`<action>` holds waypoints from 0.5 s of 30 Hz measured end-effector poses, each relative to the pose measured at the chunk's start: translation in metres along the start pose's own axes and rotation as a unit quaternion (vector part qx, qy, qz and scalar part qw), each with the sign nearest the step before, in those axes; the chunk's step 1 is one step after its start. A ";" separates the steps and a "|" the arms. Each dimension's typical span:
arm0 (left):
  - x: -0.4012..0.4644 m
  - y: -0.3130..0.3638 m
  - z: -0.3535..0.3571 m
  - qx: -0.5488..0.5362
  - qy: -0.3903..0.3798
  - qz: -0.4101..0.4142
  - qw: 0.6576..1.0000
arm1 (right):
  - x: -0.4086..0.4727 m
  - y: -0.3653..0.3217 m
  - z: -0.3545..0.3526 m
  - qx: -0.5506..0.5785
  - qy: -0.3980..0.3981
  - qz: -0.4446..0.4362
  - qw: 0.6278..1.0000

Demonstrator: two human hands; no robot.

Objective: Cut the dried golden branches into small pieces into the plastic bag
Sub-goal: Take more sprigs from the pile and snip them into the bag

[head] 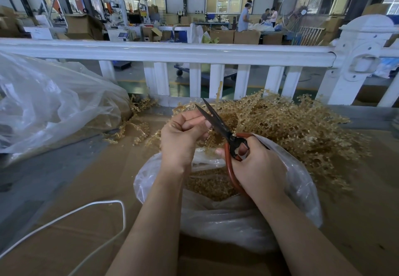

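A heap of dried golden branches [287, 124] lies on the cardboard-covered table, behind an open clear plastic bag [226, 217] holding small golden cut pieces [211, 186]. My right hand [257, 167] grips red-handled scissors [224, 131] above the bag's mouth, their black blades slightly apart and pointing up and left. My left hand [183, 137] is curled just left of the blades, its fingers pinching a golden branch piece [210, 144] that hangs below it toward the bag.
A large crumpled clear plastic bag [49, 101] lies at the left with loose branch bits [133, 129] beside it. A white cord [86, 213] loops over the cardboard at front left. A white railing [172, 53] runs behind the table; people work far back.
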State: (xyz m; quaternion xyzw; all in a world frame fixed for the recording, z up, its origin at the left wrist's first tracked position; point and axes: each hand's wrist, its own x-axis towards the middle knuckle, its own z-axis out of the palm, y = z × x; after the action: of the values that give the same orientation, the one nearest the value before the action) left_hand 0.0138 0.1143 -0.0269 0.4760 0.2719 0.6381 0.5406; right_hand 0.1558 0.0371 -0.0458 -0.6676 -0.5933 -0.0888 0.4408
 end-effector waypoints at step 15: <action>-0.001 0.002 0.002 -0.011 0.008 -0.010 1.000 | 0.001 0.002 -0.001 -0.009 0.008 -0.014 1.000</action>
State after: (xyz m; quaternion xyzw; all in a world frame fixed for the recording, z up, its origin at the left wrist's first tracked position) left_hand 0.0150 0.1122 -0.0245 0.4625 0.2741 0.6389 0.5502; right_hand 0.1577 0.0374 -0.0456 -0.6623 -0.5987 -0.1057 0.4379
